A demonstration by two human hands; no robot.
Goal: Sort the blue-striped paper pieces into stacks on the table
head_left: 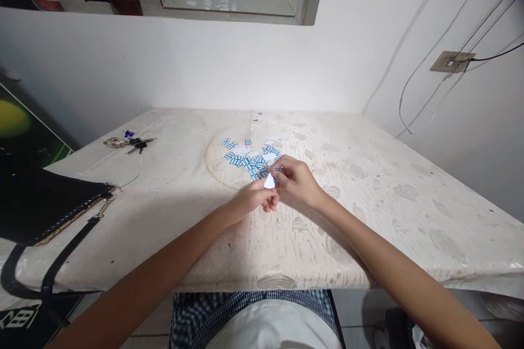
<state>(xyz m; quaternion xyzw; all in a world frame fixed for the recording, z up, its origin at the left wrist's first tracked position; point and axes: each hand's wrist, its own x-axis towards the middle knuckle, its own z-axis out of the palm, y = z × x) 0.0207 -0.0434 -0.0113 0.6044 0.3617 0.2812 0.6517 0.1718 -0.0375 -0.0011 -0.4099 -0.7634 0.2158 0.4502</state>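
Observation:
Between my two hands is a small white paper piece [269,181], its pale face turned up toward me. My left hand [258,197] is closed on its lower left side, thumb on top and fingers curled beneath. From the right, my right hand [295,177] pinches the upper edge with thumb and forefinger. Just beyond my fingers lies a loose pile of small paper labels [256,162] with blue borders, some showing plain white backs. My right hand partly covers the near right side of the pile.
A bunch of keys [138,144] lies on the table's left side. Nearer sits a black bag [53,202] with its strap hanging over the edge. The table [409,218] has a pale patterned cover and meets the wall [245,65] at the back.

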